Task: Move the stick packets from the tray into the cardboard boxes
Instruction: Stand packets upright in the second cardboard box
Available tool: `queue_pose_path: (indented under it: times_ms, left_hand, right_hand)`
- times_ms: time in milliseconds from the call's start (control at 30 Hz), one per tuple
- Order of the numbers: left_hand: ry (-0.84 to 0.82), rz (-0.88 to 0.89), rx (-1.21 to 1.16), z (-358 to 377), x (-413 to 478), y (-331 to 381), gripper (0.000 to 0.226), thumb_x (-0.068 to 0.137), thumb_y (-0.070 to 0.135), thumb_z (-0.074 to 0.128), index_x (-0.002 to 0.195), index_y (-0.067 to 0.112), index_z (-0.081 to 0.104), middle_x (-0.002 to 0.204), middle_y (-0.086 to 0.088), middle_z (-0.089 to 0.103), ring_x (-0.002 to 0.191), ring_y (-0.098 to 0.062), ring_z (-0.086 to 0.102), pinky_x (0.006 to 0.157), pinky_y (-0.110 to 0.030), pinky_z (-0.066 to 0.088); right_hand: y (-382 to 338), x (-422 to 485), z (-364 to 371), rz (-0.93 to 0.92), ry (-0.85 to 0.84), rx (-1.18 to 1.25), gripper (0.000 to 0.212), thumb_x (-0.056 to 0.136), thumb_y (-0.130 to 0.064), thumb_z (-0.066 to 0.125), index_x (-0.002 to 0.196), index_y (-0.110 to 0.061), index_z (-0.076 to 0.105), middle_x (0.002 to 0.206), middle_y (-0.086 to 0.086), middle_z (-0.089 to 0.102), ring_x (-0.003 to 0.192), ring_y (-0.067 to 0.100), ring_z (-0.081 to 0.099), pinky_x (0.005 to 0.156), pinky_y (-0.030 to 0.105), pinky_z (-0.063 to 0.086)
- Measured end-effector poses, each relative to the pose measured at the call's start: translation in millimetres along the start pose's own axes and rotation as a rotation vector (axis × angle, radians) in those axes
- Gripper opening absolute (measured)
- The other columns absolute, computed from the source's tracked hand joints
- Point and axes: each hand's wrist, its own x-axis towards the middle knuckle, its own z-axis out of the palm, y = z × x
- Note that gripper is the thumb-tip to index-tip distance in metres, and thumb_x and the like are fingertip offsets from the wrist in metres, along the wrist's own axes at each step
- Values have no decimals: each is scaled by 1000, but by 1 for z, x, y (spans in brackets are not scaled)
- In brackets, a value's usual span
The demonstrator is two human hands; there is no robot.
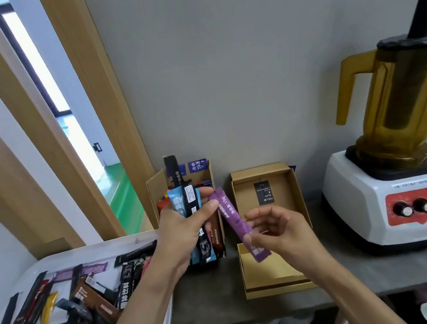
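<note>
Purple packet (231,215) in right hand (280,232), nr left hand (183,232).

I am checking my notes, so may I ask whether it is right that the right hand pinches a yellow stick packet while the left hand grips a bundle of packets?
Not quite: the right hand pinches a purple packet, not a yellow one, as the head view shows. The left hand does grip a bundle of packets.

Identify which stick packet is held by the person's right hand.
The purple packet, pinched at its lower end by the right hand. The blue and black packets are bundled in the left hand.
</note>
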Motion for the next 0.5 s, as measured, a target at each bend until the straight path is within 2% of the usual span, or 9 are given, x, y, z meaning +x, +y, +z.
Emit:
queue_pose_path:
  times_ms: [100,200,267,333,433,500]
  left_hand:
    - [-41,40,151,9,-1,1,25,88,13,80,111,21,74,98,4,81,90,-13,77,73,-31,62]
    - [-52,15,175,17,2,4,31,87,17,81,116,23,71,104,8,81,97,-10,77,77,-33,62]
    - [26,5,117,21,3,6,30,88,21,80,116,22,70,101,5,81,82,-9,76,70,-31,59]
    - [82,-47,63,22,1,6,28,89,33,77,113,20,70,88,-2,80,60,-13,65,65,-32,56]
    - [17,-162,-18,22,-1,2,42,86,52,71,98,11,67,75,-7,69,56,-16,58,61,-33,53]
    - [-22,-206,-106,22,-2,-1,47,88,56,65,95,10,63,73,-8,63,57,-16,58,57,-30,52]
  right_hand:
    - [-1,4,3,-17,-55,-49,32,79,-36,82,107,-25,72,99,-5,78,99,14,74,82,27,62]
    - [3,19,-2,-12,-61,-151,13,91,-25,78,103,-24,73,99,-5,77,93,9,73,78,24,60]
    - [7,36,-11,32,57,-171,8,94,-23,75,102,-24,72,98,-4,77,88,5,74,70,19,58]
    - [16,59,-19,30,171,-255,12,95,-27,74,106,-25,70,102,-7,76,94,5,74,68,19,59]
    - [33,89,-22,86,149,-386,23,94,-26,75,117,-23,69,110,-7,74,104,10,73,75,22,59]
    - [44,98,-20,127,113,-495,35,93,-22,76,127,-17,67,114,-4,74,108,13,72,84,27,60]
